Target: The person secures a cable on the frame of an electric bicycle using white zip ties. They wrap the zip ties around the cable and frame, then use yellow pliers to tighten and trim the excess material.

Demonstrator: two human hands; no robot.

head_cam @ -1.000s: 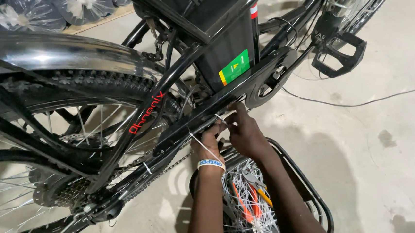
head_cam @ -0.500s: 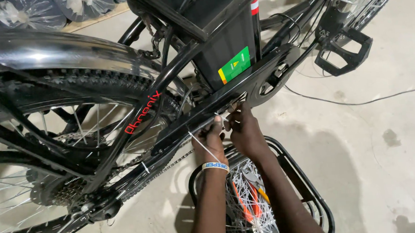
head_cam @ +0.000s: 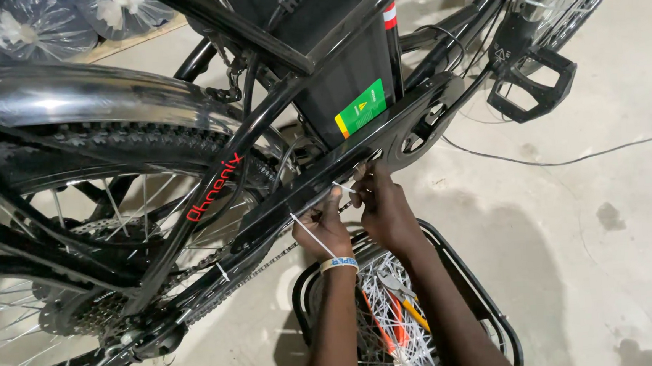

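- The white zip tie (head_cam: 313, 236) lies along a slant: its free tail runs down and toward the person from the black chain guard (head_cam: 318, 183), ending just above the wristband (head_cam: 338, 264); its upper end reaches the guard's lower edge, between the two hands.
- The left hand (head_cam: 326, 223) sits under the guard, fingers curled and pinched at the tie where it meets the frame; the tail passes over the back of this hand.
- The right hand (head_cam: 386, 209) is just beside it, nearer the chainring end of the guard, fingertips closed on the tie's short white end by the guard's edge.
- Whether the tie is already looped shut is too small to tell.
- Both hands touch the tie; the left is nearer the long tail.
- Below the forearms, a black wire basket (head_cam: 496, 324) holds loose white zip ties (head_cam: 386, 332) and orange-handled pliers (head_cam: 393, 308).
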